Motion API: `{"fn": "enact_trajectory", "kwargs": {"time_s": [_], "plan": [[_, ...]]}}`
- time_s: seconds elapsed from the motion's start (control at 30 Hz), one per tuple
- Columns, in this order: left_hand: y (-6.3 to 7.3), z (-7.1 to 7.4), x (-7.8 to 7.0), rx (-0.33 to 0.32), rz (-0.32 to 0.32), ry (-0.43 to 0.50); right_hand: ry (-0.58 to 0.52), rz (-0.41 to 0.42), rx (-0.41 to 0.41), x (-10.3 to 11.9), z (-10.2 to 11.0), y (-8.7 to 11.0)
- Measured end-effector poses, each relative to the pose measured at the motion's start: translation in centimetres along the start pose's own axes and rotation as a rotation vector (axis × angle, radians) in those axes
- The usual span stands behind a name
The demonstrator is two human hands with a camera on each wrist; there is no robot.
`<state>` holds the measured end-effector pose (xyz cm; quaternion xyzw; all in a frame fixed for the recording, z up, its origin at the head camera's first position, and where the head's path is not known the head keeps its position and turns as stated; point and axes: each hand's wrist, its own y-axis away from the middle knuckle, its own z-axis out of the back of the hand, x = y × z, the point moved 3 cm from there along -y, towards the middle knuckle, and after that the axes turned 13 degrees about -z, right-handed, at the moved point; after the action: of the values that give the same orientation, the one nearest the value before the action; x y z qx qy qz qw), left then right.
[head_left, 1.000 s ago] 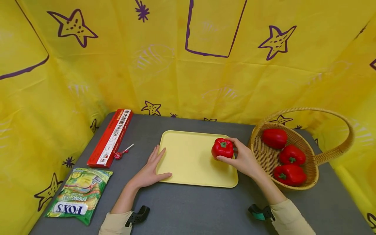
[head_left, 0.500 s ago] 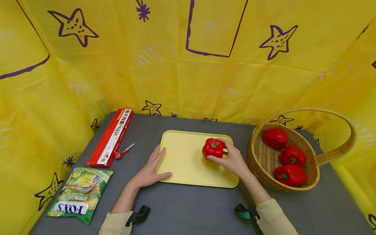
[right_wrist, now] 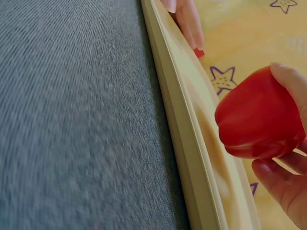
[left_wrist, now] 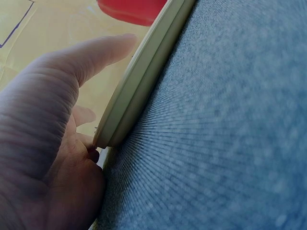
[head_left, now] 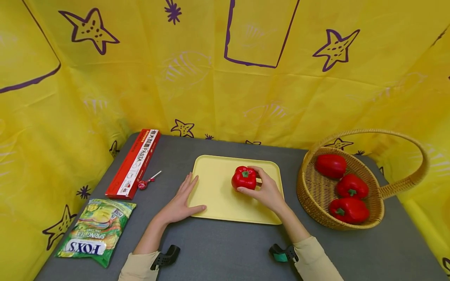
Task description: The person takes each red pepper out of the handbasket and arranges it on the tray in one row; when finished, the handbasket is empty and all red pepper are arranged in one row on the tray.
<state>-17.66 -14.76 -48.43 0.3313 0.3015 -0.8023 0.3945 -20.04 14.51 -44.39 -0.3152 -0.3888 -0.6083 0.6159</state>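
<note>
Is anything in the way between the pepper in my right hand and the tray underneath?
Nothing visible; only a gap shows between the pepper and the tray, and your left hand rests at the tray's left edge.

The right hand (head_left: 265, 192) held a glossy red bell pepper (head_left: 242, 179) stem-up, mid-frame, above a pale-yellow rectangular tray (head_left: 218, 201).

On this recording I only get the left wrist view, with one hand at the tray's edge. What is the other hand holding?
Observer: The right hand grips a red pepper over the tray.
Operator: My view misses the table to the person's right. What stands there?
Observer: A wicker basket with a tall handle and red produce inside.
Operator: And on the far left, past the left hand?
Observer: A pasta box lies there with a lollipop beside it.
</note>
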Motion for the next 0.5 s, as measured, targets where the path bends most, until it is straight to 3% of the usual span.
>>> {"fn": "enact_trajectory", "kwargs": {"time_s": [0.5], "plan": [[-0.1, 0.0, 0.0, 0.004, 0.026, -0.005, -0.036, 0.004, 0.034, 0.8, -2.8, -0.7]]}}
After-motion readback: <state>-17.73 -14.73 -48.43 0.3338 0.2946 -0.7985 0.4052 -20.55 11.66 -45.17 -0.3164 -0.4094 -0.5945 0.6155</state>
